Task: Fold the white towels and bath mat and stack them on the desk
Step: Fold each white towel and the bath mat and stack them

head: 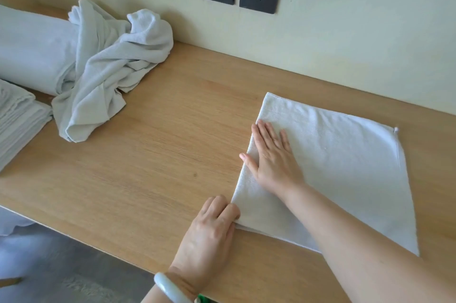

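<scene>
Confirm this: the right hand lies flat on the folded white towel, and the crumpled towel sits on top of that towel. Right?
Not quite. The right hand does lie flat on the folded white towel, but the crumpled towel is not on it: the head view shows it apart, at the far left of the desk.

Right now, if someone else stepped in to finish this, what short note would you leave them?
Hands: right hand flat, pressing the folded towel near its left edge; left hand, fingers curled at its near corner, grip unclear. The crumpled towel lies unfolded far left on the desk, beside a folded stack. Done: one towel partly folded. Left: finish it, fold the crumpled one, stack.
</scene>
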`<act>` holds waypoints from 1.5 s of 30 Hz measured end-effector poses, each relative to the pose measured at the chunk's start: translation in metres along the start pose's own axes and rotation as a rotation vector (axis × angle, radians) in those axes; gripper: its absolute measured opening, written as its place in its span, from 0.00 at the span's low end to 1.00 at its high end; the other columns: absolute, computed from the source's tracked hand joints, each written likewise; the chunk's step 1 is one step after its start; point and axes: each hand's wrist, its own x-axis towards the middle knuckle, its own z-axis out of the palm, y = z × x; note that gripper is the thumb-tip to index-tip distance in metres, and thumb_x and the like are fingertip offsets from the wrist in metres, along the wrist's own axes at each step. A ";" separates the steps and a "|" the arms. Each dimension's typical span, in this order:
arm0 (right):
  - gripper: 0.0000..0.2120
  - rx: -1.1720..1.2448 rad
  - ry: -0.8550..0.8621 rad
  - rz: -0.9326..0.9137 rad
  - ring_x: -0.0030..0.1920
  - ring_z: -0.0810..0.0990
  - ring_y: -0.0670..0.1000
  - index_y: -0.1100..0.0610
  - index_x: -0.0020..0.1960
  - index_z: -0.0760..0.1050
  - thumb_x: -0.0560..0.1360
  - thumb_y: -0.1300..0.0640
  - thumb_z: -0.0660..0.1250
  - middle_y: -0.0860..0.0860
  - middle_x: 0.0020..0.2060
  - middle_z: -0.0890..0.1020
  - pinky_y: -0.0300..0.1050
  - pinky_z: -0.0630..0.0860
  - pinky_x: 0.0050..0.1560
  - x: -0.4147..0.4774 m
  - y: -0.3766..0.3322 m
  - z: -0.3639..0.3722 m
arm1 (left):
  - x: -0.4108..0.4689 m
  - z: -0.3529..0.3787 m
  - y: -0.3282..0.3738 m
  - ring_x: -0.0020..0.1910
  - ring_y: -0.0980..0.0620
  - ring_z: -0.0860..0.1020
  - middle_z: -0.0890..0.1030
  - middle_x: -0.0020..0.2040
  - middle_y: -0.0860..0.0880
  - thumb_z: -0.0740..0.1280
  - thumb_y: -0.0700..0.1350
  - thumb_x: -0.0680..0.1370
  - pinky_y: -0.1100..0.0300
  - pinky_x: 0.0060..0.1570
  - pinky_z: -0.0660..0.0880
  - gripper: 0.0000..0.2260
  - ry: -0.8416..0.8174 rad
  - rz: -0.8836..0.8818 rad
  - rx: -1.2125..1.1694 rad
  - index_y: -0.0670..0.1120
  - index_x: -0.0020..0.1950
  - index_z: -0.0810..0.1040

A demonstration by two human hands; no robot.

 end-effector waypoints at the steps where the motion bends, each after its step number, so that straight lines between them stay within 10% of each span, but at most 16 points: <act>1: 0.39 -0.005 -0.003 -0.006 0.78 0.42 0.49 0.58 0.79 0.45 0.76 0.34 0.37 0.52 0.79 0.46 0.53 0.40 0.77 0.000 0.000 0.000 | -0.002 -0.004 -0.003 0.42 0.52 0.72 0.70 0.43 0.53 0.66 0.33 0.74 0.61 0.44 0.70 0.09 -0.004 0.012 0.000 0.47 0.44 0.72; 11: 0.39 0.004 -0.015 -0.032 0.77 0.39 0.47 0.56 0.79 0.43 0.76 0.33 0.37 0.50 0.79 0.44 0.52 0.39 0.77 -0.002 0.000 -0.003 | -0.012 -0.012 -0.009 0.41 0.52 0.72 0.70 0.44 0.50 0.70 0.32 0.73 0.60 0.42 0.73 0.08 -0.094 0.085 0.033 0.43 0.41 0.75; 17: 0.31 0.241 0.346 0.167 0.78 0.47 0.48 0.58 0.78 0.54 0.81 0.42 0.42 0.52 0.78 0.54 0.52 0.43 0.77 -0.029 0.006 -0.021 | 0.011 -0.018 0.012 0.56 0.51 0.74 0.72 0.63 0.50 0.58 0.50 0.80 0.58 0.57 0.72 0.15 -0.075 0.061 0.130 0.45 0.63 0.75; 20: 0.30 0.163 0.330 0.297 0.78 0.48 0.50 0.60 0.77 0.56 0.81 0.43 0.42 0.53 0.77 0.56 0.51 0.44 0.77 -0.066 0.026 -0.019 | 0.051 0.007 0.019 0.75 0.49 0.63 0.64 0.76 0.48 0.53 0.54 0.82 0.53 0.72 0.64 0.24 -0.148 0.113 0.272 0.44 0.74 0.66; 26: 0.35 0.106 0.122 0.403 0.78 0.42 0.46 0.55 0.79 0.49 0.79 0.38 0.34 0.49 0.78 0.49 0.52 0.44 0.77 -0.133 0.078 -0.005 | 0.085 0.050 0.007 0.79 0.49 0.48 0.51 0.80 0.47 0.42 0.60 0.82 0.49 0.75 0.47 0.29 -0.298 0.102 0.447 0.47 0.80 0.53; 31: 0.34 0.097 0.126 0.543 0.77 0.42 0.44 0.54 0.79 0.47 0.79 0.37 0.32 0.47 0.78 0.48 0.48 0.43 0.76 -0.194 0.130 -0.013 | 0.081 0.046 0.004 0.79 0.51 0.46 0.50 0.80 0.49 0.42 0.60 0.82 0.51 0.75 0.46 0.28 -0.312 0.118 0.438 0.49 0.80 0.51; 36: 0.33 0.276 0.184 0.429 0.77 0.47 0.41 0.52 0.76 0.59 0.77 0.37 0.51 0.44 0.77 0.55 0.44 0.46 0.76 -0.207 0.141 -0.027 | 0.070 0.028 0.004 0.78 0.51 0.55 0.59 0.79 0.50 0.51 0.57 0.81 0.54 0.73 0.53 0.26 -0.318 0.197 0.278 0.49 0.77 0.63; 41: 0.16 0.422 0.172 0.221 0.62 0.68 0.40 0.45 0.56 0.73 0.72 0.40 0.65 0.35 0.58 0.69 0.34 0.66 0.60 -0.229 0.128 -0.053 | 0.047 0.005 0.001 0.52 0.54 0.72 0.74 0.56 0.54 0.54 0.64 0.79 0.61 0.51 0.65 0.21 -0.326 0.505 0.243 0.53 0.61 0.75; 45: 0.19 0.263 -0.017 0.105 0.62 0.70 0.41 0.41 0.59 0.70 0.71 0.36 0.65 0.33 0.61 0.67 0.41 0.74 0.55 -0.245 0.121 -0.041 | 0.043 0.005 -0.003 0.47 0.51 0.74 0.75 0.51 0.53 0.55 0.63 0.80 0.58 0.49 0.67 0.20 -0.365 0.605 0.326 0.51 0.58 0.77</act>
